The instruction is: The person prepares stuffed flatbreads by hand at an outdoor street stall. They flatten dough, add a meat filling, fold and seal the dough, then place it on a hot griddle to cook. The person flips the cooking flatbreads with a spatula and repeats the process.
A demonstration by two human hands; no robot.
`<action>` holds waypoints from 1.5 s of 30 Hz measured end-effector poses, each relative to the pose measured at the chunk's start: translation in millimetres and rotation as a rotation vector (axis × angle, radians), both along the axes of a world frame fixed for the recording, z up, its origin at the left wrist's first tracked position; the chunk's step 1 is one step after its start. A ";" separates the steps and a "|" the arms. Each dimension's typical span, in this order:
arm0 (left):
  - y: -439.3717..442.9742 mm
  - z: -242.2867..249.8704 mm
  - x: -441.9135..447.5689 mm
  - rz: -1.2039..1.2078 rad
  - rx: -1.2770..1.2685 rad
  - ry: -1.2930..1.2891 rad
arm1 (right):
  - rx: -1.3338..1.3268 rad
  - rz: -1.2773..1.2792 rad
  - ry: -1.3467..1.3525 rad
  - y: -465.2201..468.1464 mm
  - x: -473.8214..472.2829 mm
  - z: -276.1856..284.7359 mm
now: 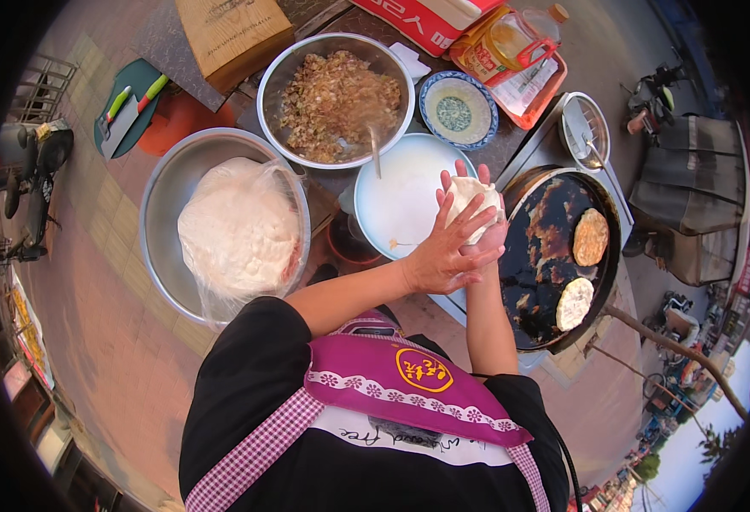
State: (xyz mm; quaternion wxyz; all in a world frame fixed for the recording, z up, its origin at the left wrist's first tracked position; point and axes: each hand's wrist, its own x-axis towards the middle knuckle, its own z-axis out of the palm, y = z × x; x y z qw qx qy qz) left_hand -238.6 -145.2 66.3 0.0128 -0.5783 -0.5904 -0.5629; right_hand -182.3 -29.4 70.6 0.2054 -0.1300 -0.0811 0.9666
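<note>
A round piece of white dough [474,200] is sandwiched between my two hands, over the edge of a pale plate [400,198] and close to the pan. My left hand [445,246] lies across the front of the dough, fingers spread. Behind it, my right hand [491,240] backs the dough, and its fingertips show past the dough's far edge; its palm is mostly hidden. To the right, two flat cakes rest in a dark, oily round pan [535,256]: a browned one [590,237] and a paler one [574,304].
At left, a steel basin [157,211] holds a large dough mass [240,224] partly under clear plastic. Beyond the plate sits a bowl of minced filling [343,96] with a utensil. A patterned bowl [455,112], oil jug [509,48], spatula [583,137] and cleaver [119,125] lie around.
</note>
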 end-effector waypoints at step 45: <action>-174.4 -5.3 -124.8 -0.353 0.776 -2.151 | 2.551 0.290 -0.104 12.5 -166.9 31.4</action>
